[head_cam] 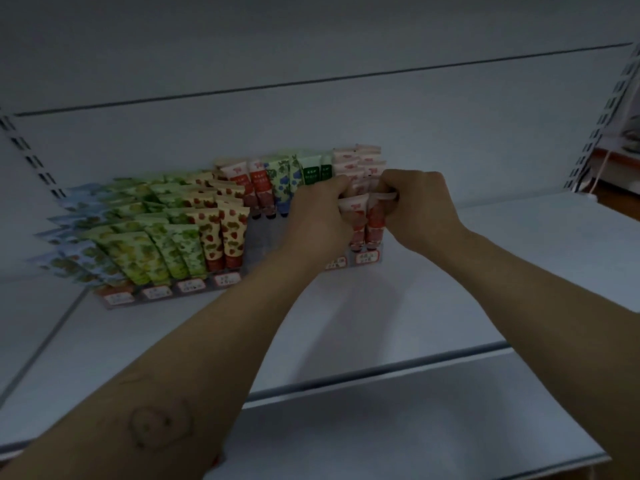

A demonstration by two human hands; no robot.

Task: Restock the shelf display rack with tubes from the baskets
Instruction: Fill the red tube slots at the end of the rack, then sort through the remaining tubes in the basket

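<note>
A tiered display rack (221,281) stands on a white shelf (346,323), filled with upright tubes: green-patterned tubes (156,251) at left, strawberry-print tubes (225,233) beside them, blue-flower and dark green tubes (311,173) further back. At the rack's right end stand pink-and-red tubes (363,223). My left hand (322,220) grips the pink-and-red tubes from the left. My right hand (419,206) pinches the flat top of a front tube from the right. Both hands hide part of that column.
Price labels (190,285) line the rack's front edge. The shelf's back panel (311,116) rises behind, with slotted uprights (599,126) at both sides. A lower shelf (398,427) juts out below my forearms. No basket is in view.
</note>
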